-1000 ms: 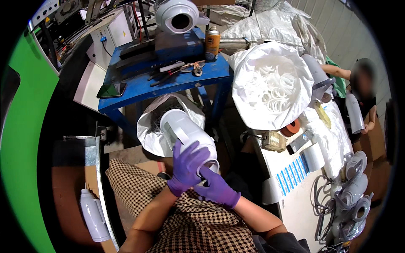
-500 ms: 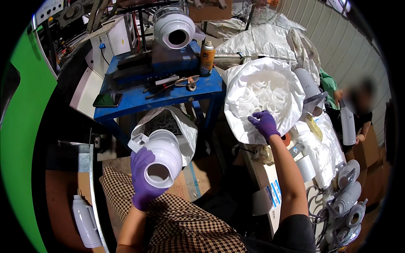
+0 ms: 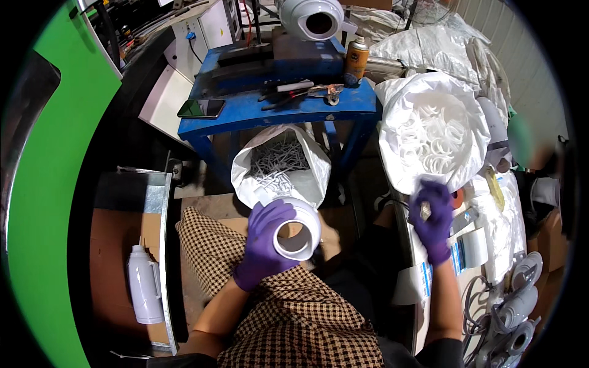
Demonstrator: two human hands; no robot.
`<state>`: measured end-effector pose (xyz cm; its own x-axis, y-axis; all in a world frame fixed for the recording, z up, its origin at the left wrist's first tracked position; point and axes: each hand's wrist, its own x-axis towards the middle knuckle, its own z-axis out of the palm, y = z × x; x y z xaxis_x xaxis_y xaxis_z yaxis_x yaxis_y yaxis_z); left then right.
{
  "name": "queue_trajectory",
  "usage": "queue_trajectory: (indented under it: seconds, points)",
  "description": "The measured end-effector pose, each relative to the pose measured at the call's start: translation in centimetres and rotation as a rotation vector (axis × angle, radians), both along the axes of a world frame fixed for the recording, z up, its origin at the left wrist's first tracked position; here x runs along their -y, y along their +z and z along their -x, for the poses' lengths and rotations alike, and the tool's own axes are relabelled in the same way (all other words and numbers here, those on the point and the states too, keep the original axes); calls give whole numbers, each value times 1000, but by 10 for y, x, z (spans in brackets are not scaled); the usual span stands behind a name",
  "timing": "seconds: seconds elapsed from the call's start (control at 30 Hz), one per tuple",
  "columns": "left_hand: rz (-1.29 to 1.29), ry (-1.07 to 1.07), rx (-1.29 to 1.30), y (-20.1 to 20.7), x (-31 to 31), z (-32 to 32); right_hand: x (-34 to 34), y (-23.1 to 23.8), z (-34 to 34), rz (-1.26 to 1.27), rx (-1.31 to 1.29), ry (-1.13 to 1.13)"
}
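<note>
My left hand (image 3: pixel 267 245), in a purple glove, wraps round a pale jug body (image 3: pixel 311 222) held over my lap, its round open end facing me. My gloved right hand (image 3: pixel 432 224) hovers in front of a white sack (image 3: pixel 392 144) that holds many translucent white plastic rings (image 3: pixel 435 138). Its fingers are curled together and partly blurred; whatever may be between them is too unclear to name. Just beyond the jug body, another white sack (image 3: pixel 243 175) contains thin grey pieces (image 3: pixel 279 159).
A blue bench (image 3: pixel 245 122) carries a phone (image 3: pixel 201 108), hand tools (image 3: pixel 297 91) and a spray can (image 3: pixel 356 60). Another jug body (image 3: pixel 313 18) sits above it. At left, a pale jug (image 3: pixel 145 285) lies in a box. Grey jug parts (image 3: pixel 521 300) pile up at right.
My right hand has come out of the sack of rings and back toward me, its fingers now curled. The jug body has turned, its open end more toward me. The whole view has shifted.
</note>
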<state>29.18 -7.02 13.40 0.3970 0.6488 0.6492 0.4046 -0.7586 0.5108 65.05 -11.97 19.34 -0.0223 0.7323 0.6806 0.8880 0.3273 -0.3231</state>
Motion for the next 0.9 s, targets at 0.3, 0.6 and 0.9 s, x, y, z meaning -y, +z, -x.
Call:
queue_trajectory:
  seconds: [0.3, 0.6, 0.9]
  points:
    - [50, -143, -86, -13, 2, -14, 30, -31, 156, 346, -484, 546]
    - [3, -40, -178, 2, 18, -32, 30, -43, 174, 390, -99, 139]
    - [-59, -16, -200, -21, 25, -38, 33, -61, 156, 566, -223, 365]
